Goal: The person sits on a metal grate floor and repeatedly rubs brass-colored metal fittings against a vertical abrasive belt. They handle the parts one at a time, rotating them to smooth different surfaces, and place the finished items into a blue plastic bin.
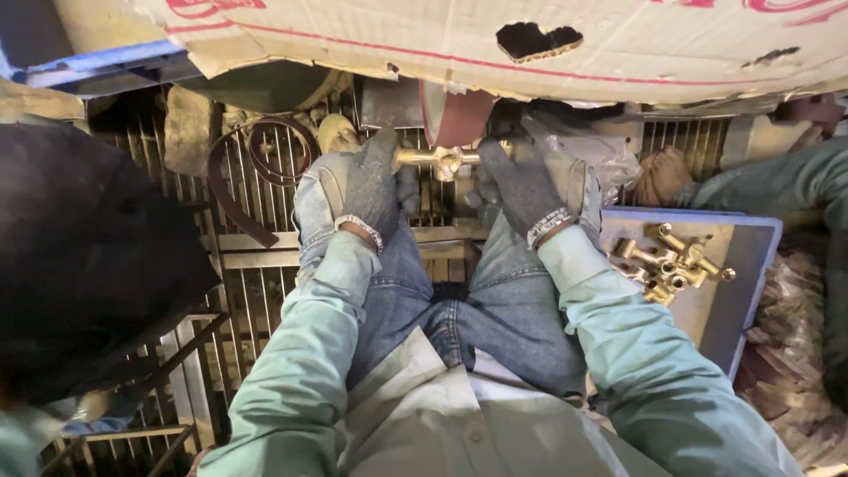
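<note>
Head view, looking down past denim knees onto a brass fitting (439, 160), held crosswise just under a reddish-brown belt wheel (455, 115) and touching or nearly touching it. Left hand (367, 190), in a dark knit glove, clamped on the fitting's left stem; right hand (523, 190), gloved alike, closed around the right end. Fitting itself: solid yellow metal, stiff, probably heavy for its bulk, smooth and likely slick where polished, so best gripped by the two outer stems, fingers kept off the middle boss facing the wheel. No fragility to fear, though edges and threads may bite through thin gloves.

Right of the fitting, a heap of similar brass pieces (673, 263) lying on a blue tray (755, 256). Left of the fitting, a dark loop of spare belt (265, 159) resting on a metal grating (256, 291). Above the fitting, a sheet of worn cardboard (495, 40) with a ragged hole. Further right of the fitting, another person's hand (662, 175) and pale green sleeve (777, 181), apart from the work.
</note>
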